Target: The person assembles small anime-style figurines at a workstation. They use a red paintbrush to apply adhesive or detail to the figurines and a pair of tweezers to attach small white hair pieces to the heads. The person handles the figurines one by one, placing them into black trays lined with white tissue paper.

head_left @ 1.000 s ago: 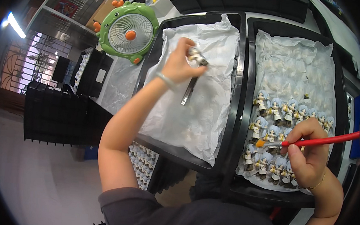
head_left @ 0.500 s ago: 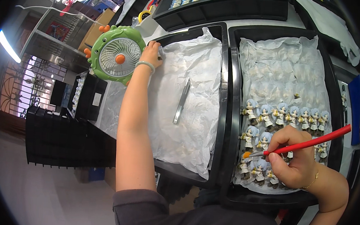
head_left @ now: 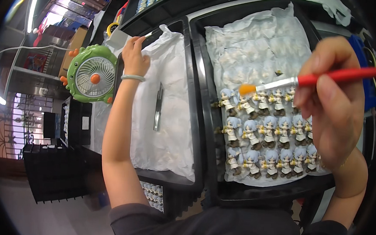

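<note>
My right hand (head_left: 333,105) is raised over the right-hand tray, closed round a paintbrush (head_left: 280,84) with a red handle, silver ferrule and orange bristles. The bristles point left, above rows of small figurines (head_left: 269,127) with pale blue hair, white clothes and dark legs. These lie on white paper in the black tray (head_left: 218,190). At the far left edge of the other paper-lined black tray (head_left: 191,135), my left hand (head_left: 134,60) has its fingers stretched and thumb apart, with nothing visible in it. A slim silver craft knife or pen-like tool (head_left: 158,109) lies on that tray's paper.
A green animal-shaped fan (head_left: 93,75) stands left of the trays. Behind them is another black tray (head_left: 181,9) of figurines. More figurines (head_left: 153,195) show below the left tray. Black crates (head_left: 51,165) stand at the left; something blue (head_left: 372,96) is at the right.
My right hand has lifted the brush up and away from the lower rows of figurines. My left hand remains by the left tray's far edge, fingers more spread. The whole view has shifted.
</note>
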Demonstrator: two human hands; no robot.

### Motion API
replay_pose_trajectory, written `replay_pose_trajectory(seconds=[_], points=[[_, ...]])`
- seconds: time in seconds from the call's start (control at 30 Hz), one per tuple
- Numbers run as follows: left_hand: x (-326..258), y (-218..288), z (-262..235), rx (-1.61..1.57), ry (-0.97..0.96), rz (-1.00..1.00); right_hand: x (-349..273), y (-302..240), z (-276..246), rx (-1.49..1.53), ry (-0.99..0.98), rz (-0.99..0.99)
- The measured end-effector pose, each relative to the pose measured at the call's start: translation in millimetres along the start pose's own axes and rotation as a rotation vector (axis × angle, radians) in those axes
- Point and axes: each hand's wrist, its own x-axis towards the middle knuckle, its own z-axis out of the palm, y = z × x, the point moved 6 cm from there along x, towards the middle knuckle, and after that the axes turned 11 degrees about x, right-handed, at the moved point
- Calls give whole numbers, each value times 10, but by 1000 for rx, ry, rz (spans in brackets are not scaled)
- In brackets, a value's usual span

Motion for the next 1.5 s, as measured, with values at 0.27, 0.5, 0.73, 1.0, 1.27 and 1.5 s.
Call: replay_pose_trajectory(seconds=[0.27, 0.5, 0.73, 1.0, 1.27, 1.5], points=[[-146, 2173, -490, -153, -512, 691, 89, 213, 70, 183, 0, 96], [-222, 2342, -543, -80, -851, 567, 109, 308, 94, 149, -57, 35], [-211, 2076, -1168, -520, -456, 425, 91, 242, 55, 152, -36, 3], [-796, 1935, -1403, -1962, -765, -342, -18, 40, 164, 132, -30, 8], [-954, 1953, -1309, -1935, -804, -527, -20, 121, 133, 52, -12, 122], [-988, 2022, -1345, -2303, -886, -275, -40, 198, 121, 19, -12, 125]])
